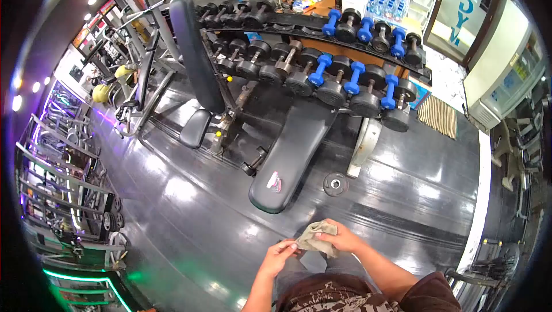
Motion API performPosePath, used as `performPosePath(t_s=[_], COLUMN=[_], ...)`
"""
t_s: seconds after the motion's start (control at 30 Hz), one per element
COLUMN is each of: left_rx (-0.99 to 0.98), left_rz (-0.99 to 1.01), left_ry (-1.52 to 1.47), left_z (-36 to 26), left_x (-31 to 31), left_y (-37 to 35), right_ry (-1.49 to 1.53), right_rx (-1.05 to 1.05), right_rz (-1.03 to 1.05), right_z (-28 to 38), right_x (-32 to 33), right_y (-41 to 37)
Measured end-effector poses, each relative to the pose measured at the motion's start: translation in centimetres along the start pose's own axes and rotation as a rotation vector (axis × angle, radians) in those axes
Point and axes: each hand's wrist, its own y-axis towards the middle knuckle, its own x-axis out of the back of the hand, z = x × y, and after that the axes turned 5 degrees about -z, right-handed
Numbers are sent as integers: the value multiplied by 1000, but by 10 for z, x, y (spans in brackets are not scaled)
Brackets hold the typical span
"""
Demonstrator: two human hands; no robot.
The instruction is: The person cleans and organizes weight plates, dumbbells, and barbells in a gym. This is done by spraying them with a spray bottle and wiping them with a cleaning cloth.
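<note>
Left hand (279, 255) and right hand (344, 238) pinch crumpled khaki cloth (313, 239), which a loosened grip could drop, with a black padded worktop (296, 151) at eleven o'clock.

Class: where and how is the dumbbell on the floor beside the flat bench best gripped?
Take the dumbbell by its bar, narrower than its heads, probably from above on the side away from the bench, which stands close beside it. The left hand and right hand hold the cloth; free one first.

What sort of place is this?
Most likely a gym: there are rows of dumbbells, a padded black bench and what looks like a weight plate.
</note>
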Motion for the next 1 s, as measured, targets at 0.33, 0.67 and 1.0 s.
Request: performPosePath(t_s=[0.33,0.67,1.0], left_rx=[-161,-37,5], left_rz=[41,124,187], left_ry=[-47,8,56], left_z=[-51,-102,-178], left_x=[179,310,400], left_y=[-73,-89,-27], right_ry=[155,132,-146], right_rx=[102,151,146], right_rz=[-63,-26,121], right_z=[13,35,85], right_x=[-201,-332,-387], right_y=[16,80,196])
